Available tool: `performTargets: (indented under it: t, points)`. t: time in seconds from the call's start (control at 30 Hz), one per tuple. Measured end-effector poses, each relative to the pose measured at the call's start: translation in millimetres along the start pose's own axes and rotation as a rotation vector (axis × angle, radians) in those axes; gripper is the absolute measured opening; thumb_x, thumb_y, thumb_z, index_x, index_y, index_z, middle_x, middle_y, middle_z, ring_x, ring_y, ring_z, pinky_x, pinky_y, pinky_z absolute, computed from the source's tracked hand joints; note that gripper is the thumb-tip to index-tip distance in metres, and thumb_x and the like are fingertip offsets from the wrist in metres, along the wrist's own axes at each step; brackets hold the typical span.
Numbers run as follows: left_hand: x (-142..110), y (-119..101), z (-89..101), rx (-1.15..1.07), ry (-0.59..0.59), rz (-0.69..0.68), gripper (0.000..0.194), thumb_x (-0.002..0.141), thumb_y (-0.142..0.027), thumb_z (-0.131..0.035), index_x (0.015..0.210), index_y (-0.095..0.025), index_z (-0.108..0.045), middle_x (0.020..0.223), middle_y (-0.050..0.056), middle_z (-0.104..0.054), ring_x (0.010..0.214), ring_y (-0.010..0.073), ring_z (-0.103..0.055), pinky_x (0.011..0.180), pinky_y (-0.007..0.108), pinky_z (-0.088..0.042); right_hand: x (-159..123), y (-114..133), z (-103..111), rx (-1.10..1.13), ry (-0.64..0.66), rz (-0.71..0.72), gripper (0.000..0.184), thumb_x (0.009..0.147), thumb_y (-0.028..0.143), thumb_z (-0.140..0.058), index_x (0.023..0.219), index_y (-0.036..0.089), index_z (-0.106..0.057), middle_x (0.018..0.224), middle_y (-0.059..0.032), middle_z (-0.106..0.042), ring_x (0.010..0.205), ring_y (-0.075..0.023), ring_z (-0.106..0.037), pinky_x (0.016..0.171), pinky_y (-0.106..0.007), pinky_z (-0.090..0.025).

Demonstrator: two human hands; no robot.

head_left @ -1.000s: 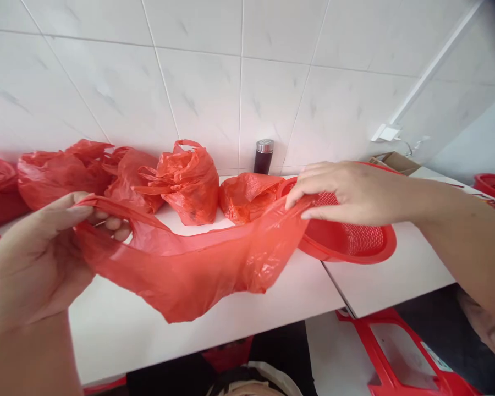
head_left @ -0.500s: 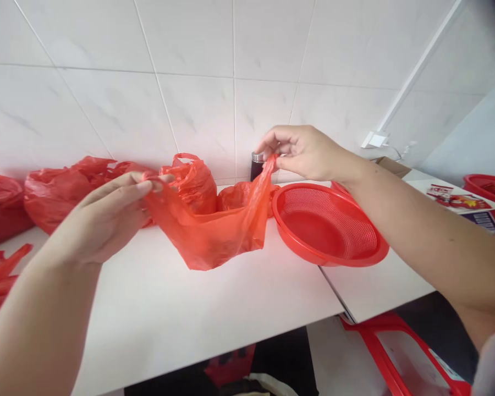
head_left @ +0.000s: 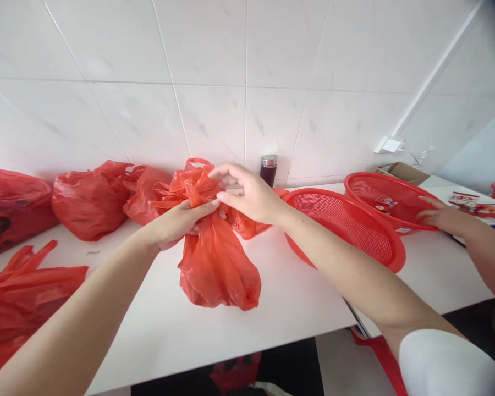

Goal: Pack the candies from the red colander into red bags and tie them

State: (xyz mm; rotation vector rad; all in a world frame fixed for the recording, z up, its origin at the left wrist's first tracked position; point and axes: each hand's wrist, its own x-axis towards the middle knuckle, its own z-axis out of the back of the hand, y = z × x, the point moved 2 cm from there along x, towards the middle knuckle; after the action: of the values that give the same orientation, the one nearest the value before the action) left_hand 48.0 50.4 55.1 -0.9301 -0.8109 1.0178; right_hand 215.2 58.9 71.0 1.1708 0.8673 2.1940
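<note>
A red plastic bag [head_left: 223, 269] hangs over the white table, its neck gathered and its lower part bulging. My left hand [head_left: 181, 223] is closed round that neck, thumb on top, and crumpled red plastic sticks up above the grip. Beside the neck is my right hand [head_left: 247, 192], thumb and fingers apart; its thumb tip is close to my left thumb, and I cannot tell whether they touch. Behind the hands, another red bag [head_left: 247, 223] is partly covered on the table.
Red bags [head_left: 91, 203] stand along the tiled wall, another bag [head_left: 33, 297] at front left. A dark bottle [head_left: 268, 171] stands behind. To the right is a red perforated basket [head_left: 355, 225]; another person's hand [head_left: 441, 214] touches a second basket [head_left: 388, 192].
The bag was stretched between both hands; now its neck is bunched in my left hand. My right hand has let go. Another person's hand and a second basket have appeared at right.
</note>
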Motion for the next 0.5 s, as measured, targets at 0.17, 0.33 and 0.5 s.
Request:
performTargets:
  t: [0.17,0.33,0.5]
  points:
    - [-4.3,18.9,-4.3,-0.23,0.218,0.219,0.033,0.087,-0.048,-0.055,0.072,-0.019,-0.06,0.054,-0.003,-0.051,0.042,0.0081,-0.043,0.038,0.021,-0.036,-27.5,-22.9,-6.3,0.025,0.023,-0.172,0.011,0.087,0.021,-0.054,0.098,0.022,-0.054,0.085,0.0014,-0.061,0.078,-0.0124,-0.062,0.076,-0.031,-0.053]
    - [-8.1,16.6,-2.1,-0.275,0.297,0.074,0.025,0.088,-0.04,-0.054,0.076,-0.02,-0.062,0.073,0.004,-0.064,0.063,0.0158,-0.06,0.057,0.03,-0.05,-49.1,22.0,-15.6,0.062,-0.048,-0.059,0.012,0.087,0.022,-0.059,0.098,0.023,-0.054,0.09,0.001,-0.06,0.086,-0.0117,-0.061,0.078,-0.027,-0.051]
    - [-13.9,12.7,1.1,0.059,0.282,-0.05,0.01,0.079,-0.033,-0.063,0.08,-0.023,-0.064,0.077,0.001,-0.063,0.074,0.0192,-0.06,0.065,0.032,-0.05,-47.5,22.7,-23.2,0.019,-0.118,0.03,0.01,0.094,0.028,-0.051,0.101,0.023,-0.056,0.099,-0.0007,-0.063,0.095,-0.0128,-0.06,0.089,-0.029,-0.047]
